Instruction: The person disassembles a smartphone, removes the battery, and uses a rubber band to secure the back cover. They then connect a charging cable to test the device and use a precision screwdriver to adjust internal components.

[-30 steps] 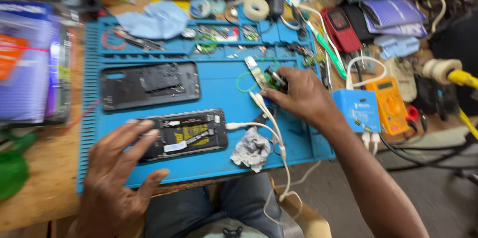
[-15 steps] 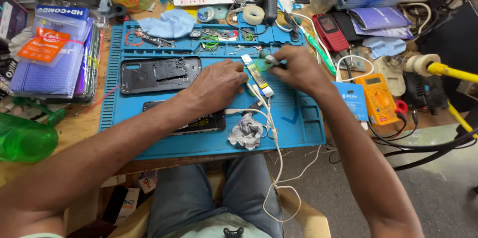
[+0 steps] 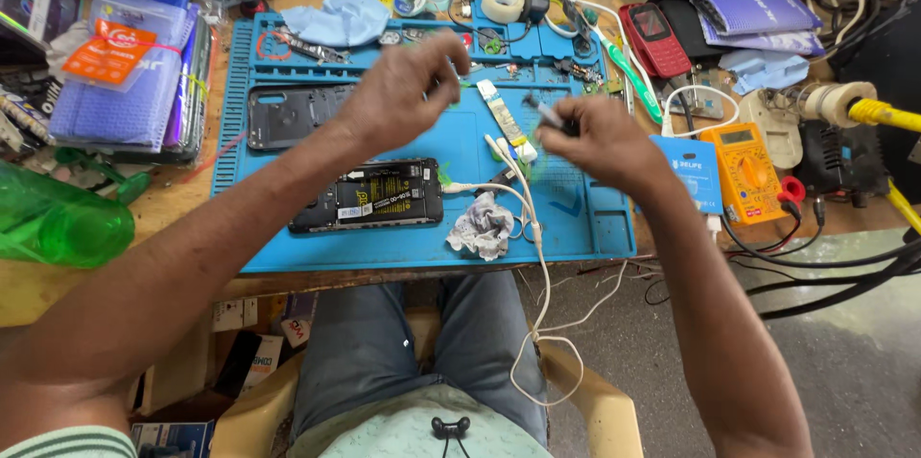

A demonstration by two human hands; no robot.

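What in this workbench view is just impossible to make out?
All from the head view:
- Whatever the left hand pinches: motion blur smears its fingertips.
- The thin tool in the right hand: blurred, with its tip too small to identify.
- Small parts in the blue mat tray slots: too tiny to name.
- The green bottle: cut off by the left edge.
- The yellow cable: runs off the right edge.

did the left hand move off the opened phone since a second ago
Yes. The left hand has lifted off the opened phone and gone toward the far side of the blue mat.
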